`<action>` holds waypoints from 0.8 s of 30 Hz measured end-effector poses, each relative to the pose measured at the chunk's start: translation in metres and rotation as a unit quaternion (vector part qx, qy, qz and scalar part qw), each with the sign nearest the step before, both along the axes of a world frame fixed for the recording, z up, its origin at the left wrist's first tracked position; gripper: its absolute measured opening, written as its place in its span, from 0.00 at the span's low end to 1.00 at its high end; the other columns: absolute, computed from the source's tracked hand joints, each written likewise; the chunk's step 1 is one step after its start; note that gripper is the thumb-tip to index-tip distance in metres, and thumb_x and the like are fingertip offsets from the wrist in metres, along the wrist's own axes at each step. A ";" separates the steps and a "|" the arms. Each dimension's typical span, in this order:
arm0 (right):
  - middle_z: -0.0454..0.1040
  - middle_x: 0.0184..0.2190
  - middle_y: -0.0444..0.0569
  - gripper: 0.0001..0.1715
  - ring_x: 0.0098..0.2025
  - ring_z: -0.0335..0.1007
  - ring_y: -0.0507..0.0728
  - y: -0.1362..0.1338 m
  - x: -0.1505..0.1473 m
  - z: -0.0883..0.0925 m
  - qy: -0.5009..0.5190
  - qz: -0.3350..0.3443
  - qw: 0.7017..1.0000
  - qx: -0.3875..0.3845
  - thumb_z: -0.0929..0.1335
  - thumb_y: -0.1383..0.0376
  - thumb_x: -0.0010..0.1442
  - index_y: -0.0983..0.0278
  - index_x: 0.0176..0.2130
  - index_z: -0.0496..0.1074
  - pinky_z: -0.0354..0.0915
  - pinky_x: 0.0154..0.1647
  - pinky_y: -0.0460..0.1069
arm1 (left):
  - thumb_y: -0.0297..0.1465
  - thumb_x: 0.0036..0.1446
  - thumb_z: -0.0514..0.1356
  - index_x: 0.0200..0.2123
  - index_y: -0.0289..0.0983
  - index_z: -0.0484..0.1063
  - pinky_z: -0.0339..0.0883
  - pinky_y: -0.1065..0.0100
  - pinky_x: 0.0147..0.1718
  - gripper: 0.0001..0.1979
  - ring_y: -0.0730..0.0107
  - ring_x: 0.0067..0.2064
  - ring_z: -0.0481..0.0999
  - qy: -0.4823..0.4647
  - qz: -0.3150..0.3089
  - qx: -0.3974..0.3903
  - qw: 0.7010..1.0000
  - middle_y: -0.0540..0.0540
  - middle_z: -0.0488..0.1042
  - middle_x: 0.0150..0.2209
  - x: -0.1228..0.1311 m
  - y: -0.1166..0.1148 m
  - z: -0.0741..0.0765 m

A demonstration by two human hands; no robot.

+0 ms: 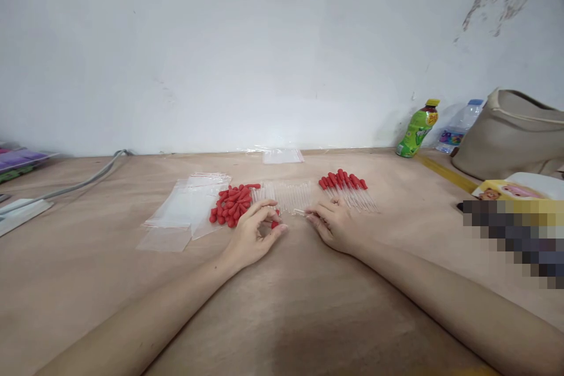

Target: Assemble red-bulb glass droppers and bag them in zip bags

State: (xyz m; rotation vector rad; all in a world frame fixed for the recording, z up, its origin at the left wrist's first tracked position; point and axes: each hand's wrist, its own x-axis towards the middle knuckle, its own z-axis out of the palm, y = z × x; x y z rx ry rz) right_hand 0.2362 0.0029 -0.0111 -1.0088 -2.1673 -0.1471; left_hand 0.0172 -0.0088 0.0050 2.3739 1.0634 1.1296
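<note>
My left hand [256, 230] curls its thumb and fingers around a red rubber bulb [275, 224], partly hidden by the fingers. Between the thumb and fingers of my right hand [333, 227] is a thin clear dropper tube [300, 211], its end pointing left towards the bulb; the two are apart. Loose red bulbs lie in a pile [230, 205] just left of my left hand. Behind both hands is a row of clear tubes [294, 195]. Beyond my right hand lie several droppers with red bulbs on clear tubes [343, 183].
Clear plastic bags [174, 205] lie flat at the left, and another bag [283, 156] by the wall. A grey cable [88, 183] runs along the left. A green bottle [418, 129], a clear bottle [458, 127], a beige bag [506, 135] and a yellow package [497, 191] stand at the right.
</note>
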 end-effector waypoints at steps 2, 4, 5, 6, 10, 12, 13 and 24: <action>0.73 0.30 0.47 0.10 0.28 0.64 0.50 -0.004 -0.003 0.002 -0.003 0.009 1.000 -0.005 0.59 0.67 0.60 0.65 0.36 0.68 0.50 0.38 0.50 | 0.32 0.53 0.56 0.35 0.36 0.66 0.71 0.67 0.37 0.07 0.66 0.43 0.72 -0.027 0.000 -0.034 0.999 0.42 0.65 0.46 0.000 0.003 -0.004; 0.73 0.31 0.48 0.10 0.28 0.64 0.50 -0.007 -0.005 0.004 -0.004 0.015 1.000 -0.006 0.59 0.67 0.60 0.65 0.36 0.68 0.50 0.38 0.50 | 0.32 0.53 0.57 0.41 0.37 0.62 0.71 0.66 0.38 0.12 0.68 0.40 0.74 -0.043 -0.001 -0.076 0.996 0.43 0.65 0.46 0.000 0.006 -0.006; 0.73 0.31 0.48 0.10 0.28 0.64 0.50 -0.008 -0.006 0.005 -0.003 0.018 1.000 -0.005 0.59 0.67 0.60 0.65 0.36 0.68 0.51 0.37 0.50 | 0.31 0.52 0.57 0.44 0.38 0.60 0.71 0.66 0.39 0.15 0.69 0.40 0.74 -0.048 -0.004 -0.094 0.994 0.44 0.65 0.47 0.000 0.007 -0.007; 0.73 0.31 0.48 0.10 0.28 0.64 0.50 -0.009 -0.007 0.006 -0.003 0.018 1.000 -0.003 0.59 0.67 0.59 0.65 0.36 0.68 0.51 0.37 0.49 | 0.31 0.52 0.57 0.46 0.39 0.58 0.71 0.66 0.39 0.17 0.68 0.41 0.74 -0.051 -0.009 -0.108 0.993 0.44 0.65 0.47 0.000 0.007 -0.007; 0.73 0.29 0.47 0.09 0.29 0.64 0.51 -0.011 -0.009 0.010 -0.009 0.009 1.000 0.004 0.60 0.67 0.58 0.65 0.36 0.69 0.51 0.35 0.49 | 0.30 0.53 0.56 0.46 0.39 0.58 0.69 0.66 0.42 0.16 0.67 0.44 0.73 -0.054 -0.031 -0.123 0.990 0.45 0.65 0.48 0.001 0.006 -0.007; 0.73 0.29 0.47 0.09 0.28 0.64 0.50 -0.012 -0.010 0.011 -0.012 0.014 1.000 -0.001 0.61 0.67 0.58 0.65 0.35 0.69 0.51 0.35 0.49 | 0.30 0.54 0.56 0.46 0.39 0.58 0.69 0.65 0.43 0.16 0.67 0.44 0.73 -0.052 -0.030 -0.119 0.991 0.45 0.66 0.47 0.001 0.006 -0.007; 0.73 0.29 0.47 0.09 0.27 0.63 0.50 -0.012 -0.010 0.011 -0.012 0.022 1.000 -0.003 0.61 0.67 0.58 0.65 0.35 0.69 0.51 0.35 0.49 | 0.30 0.54 0.56 0.46 0.39 0.58 0.69 0.65 0.43 0.16 0.67 0.44 0.73 -0.051 -0.027 -0.115 0.992 0.45 0.67 0.46 0.001 0.006 -0.007; 0.71 0.28 0.46 0.10 0.29 0.64 0.50 -0.008 -0.008 0.004 0.015 0.100 0.993 -0.056 0.61 0.66 0.59 0.64 0.39 0.69 0.53 0.34 0.48 | 0.32 0.56 0.53 0.35 0.36 0.72 0.66 0.67 0.40 0.09 0.68 0.40 0.72 0.036 -0.010 -0.020 0.999 0.45 0.73 0.38 0.001 0.007 0.000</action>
